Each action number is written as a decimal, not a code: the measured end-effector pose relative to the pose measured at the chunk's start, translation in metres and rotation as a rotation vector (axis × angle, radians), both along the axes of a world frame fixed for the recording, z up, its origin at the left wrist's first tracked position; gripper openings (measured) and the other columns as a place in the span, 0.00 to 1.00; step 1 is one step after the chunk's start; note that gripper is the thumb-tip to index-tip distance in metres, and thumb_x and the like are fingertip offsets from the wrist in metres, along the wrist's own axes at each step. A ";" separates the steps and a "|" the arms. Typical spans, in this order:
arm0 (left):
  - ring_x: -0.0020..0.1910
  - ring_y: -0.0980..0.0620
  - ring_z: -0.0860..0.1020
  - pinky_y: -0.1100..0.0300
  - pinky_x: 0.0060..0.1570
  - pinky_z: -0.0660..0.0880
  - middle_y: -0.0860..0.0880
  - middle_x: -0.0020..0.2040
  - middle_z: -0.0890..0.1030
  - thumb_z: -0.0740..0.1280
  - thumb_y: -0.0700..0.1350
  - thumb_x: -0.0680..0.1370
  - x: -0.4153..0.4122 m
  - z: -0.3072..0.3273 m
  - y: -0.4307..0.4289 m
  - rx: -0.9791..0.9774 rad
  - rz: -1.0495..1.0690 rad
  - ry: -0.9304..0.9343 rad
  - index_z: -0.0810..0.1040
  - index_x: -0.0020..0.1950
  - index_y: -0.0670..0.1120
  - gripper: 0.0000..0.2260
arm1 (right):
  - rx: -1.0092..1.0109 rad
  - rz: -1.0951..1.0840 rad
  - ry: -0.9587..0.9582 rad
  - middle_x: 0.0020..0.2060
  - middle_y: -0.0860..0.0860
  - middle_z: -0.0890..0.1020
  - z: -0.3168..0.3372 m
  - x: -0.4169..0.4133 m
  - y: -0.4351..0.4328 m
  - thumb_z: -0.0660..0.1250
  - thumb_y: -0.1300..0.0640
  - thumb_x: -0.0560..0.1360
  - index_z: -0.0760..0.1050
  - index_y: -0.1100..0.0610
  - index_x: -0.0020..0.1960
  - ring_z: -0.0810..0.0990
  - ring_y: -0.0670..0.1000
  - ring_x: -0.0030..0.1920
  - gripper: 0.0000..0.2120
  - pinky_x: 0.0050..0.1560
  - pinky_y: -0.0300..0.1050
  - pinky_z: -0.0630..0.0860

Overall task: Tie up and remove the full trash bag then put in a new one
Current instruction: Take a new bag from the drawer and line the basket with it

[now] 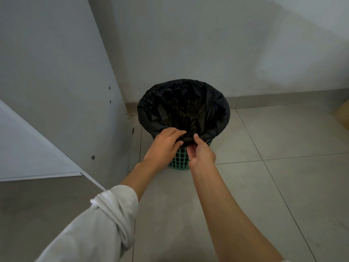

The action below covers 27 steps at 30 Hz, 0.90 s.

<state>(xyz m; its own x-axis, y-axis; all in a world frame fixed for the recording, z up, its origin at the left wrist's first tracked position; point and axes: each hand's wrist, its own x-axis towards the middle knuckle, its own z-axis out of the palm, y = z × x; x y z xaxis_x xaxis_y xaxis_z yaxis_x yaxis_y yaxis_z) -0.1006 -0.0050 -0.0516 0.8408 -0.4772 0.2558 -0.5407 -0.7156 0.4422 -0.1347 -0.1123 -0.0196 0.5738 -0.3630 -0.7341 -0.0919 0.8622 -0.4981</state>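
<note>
Our left hand and right hand pinch the black bag hem over the green basket rim; apparently the new liner, nearly seated.

Near rim of green basket hidden behind both hands, tan object at 3 o'clock cut by edge, bag contents too dark to tell

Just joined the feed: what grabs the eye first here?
A black trash bag lining a green lattice bin stands on the tiled floor by the wall, mid-frame. Both hands meet at its near rim: the left hand pinches the folded-over edge, and the right hand is beside it, thumb on the plastic.
</note>
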 end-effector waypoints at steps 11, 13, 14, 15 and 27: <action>0.59 0.48 0.73 0.53 0.73 0.48 0.45 0.56 0.78 0.62 0.38 0.79 -0.006 -0.008 -0.002 -0.132 0.158 0.061 0.76 0.61 0.41 0.12 | -0.037 -0.047 0.219 0.51 0.56 0.75 0.011 0.023 0.003 0.64 0.65 0.77 0.65 0.63 0.66 0.77 0.58 0.57 0.19 0.50 0.46 0.74; 0.60 0.49 0.73 0.54 0.73 0.46 0.46 0.56 0.78 0.62 0.38 0.79 -0.008 -0.010 -0.005 -0.154 0.173 0.064 0.76 0.62 0.41 0.12 | -0.063 -0.006 0.205 0.45 0.55 0.76 0.013 0.022 -0.001 0.64 0.66 0.76 0.67 0.63 0.64 0.77 0.56 0.53 0.17 0.46 0.45 0.73; 0.60 0.49 0.72 0.54 0.73 0.46 0.46 0.56 0.78 0.61 0.38 0.79 -0.009 -0.009 -0.006 -0.159 0.170 0.067 0.76 0.62 0.42 0.12 | -0.064 0.012 0.176 0.45 0.56 0.77 0.012 0.021 -0.003 0.65 0.67 0.75 0.70 0.64 0.62 0.78 0.55 0.49 0.16 0.44 0.44 0.73; 0.60 0.49 0.72 0.54 0.73 0.46 0.46 0.56 0.77 0.61 0.38 0.79 -0.009 -0.009 -0.007 -0.171 0.168 0.070 0.76 0.62 0.42 0.12 | -0.059 0.028 0.140 0.46 0.57 0.78 0.009 0.021 -0.004 0.66 0.68 0.74 0.72 0.64 0.59 0.78 0.55 0.46 0.14 0.43 0.44 0.74; 0.47 0.49 0.81 0.60 0.44 0.77 0.44 0.46 0.82 0.64 0.57 0.77 -0.044 -0.013 -0.039 -1.362 0.822 0.925 0.77 0.52 0.41 0.19 | -0.087 0.134 0.140 0.51 0.57 0.79 -0.001 0.018 -0.010 0.72 0.63 0.71 0.75 0.63 0.51 0.78 0.57 0.54 0.10 0.54 0.51 0.75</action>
